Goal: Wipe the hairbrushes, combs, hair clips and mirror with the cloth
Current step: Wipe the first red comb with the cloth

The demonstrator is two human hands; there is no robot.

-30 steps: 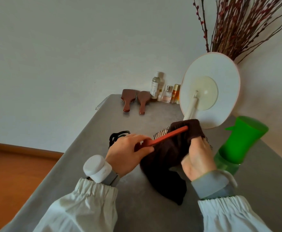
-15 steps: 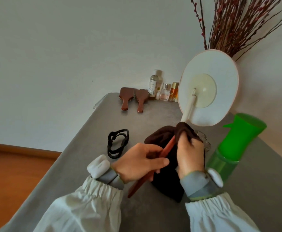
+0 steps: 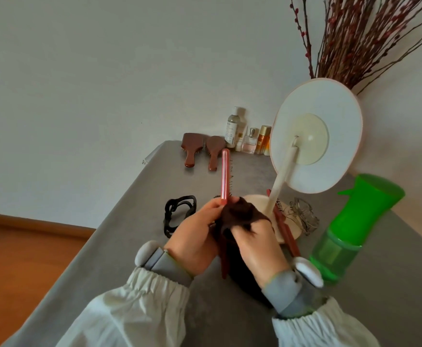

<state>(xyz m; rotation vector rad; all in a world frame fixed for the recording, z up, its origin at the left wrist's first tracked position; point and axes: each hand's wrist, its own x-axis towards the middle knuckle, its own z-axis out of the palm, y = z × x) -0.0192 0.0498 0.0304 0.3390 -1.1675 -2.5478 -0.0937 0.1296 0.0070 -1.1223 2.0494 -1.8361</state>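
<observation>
Holding a pink comb (image 3: 224, 175) upright, teeth facing right, left hand (image 3: 197, 240) pinches it; right hand (image 3: 260, 242) clutches the dark brown cloth (image 3: 240, 214) round its lower end.

Glossy pink plastic comb (image 3: 225, 175), soft dark cloth (image 3: 240, 216), matt grey tabletop (image 3: 119, 236).

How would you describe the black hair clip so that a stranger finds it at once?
Start from the round white mirror on its stand on the grey table, then look left past the hands. The black hair clip lies flat there, alone on the cloth-free surface. It is the only black item; the other clip is clear.
</observation>
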